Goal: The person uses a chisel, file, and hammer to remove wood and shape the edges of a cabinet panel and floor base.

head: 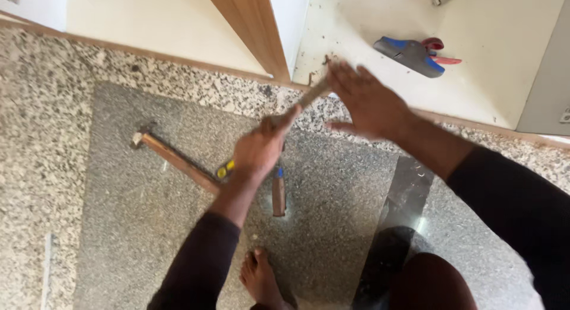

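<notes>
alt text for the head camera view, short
A person's left hand grips a long tool aimed at a door frame base, the open right hand near its tip. A hammer lies on the granite floor.

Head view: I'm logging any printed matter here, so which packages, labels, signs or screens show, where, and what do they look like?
No packages, labels, signs or screens are in view.
What is there: a long tool in the left hand, the right hand open above it, a hammer on the speckled stone floor, and a blue and grey sandal.
</notes>
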